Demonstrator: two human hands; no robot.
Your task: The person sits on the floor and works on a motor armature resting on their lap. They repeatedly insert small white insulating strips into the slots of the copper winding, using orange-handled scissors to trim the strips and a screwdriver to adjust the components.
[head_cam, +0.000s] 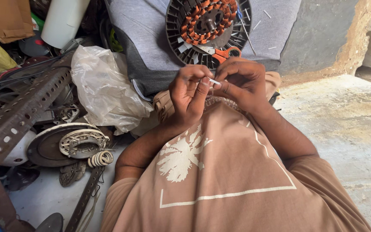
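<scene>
Rough concrete floor (348, 129); both hands pinch thin white strip (214, 81) (papery).

Motor repair workshop w/ wound stator (208, 26), scrap slotted angle iron (20, 114), loose coils (101, 158), concrete floor (344, 124).

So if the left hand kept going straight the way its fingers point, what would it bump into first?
Probably the orange-handled scissors, lying just beyond the left hand, then the round motor part with copper windings. Depth is hard to judge here.
</scene>
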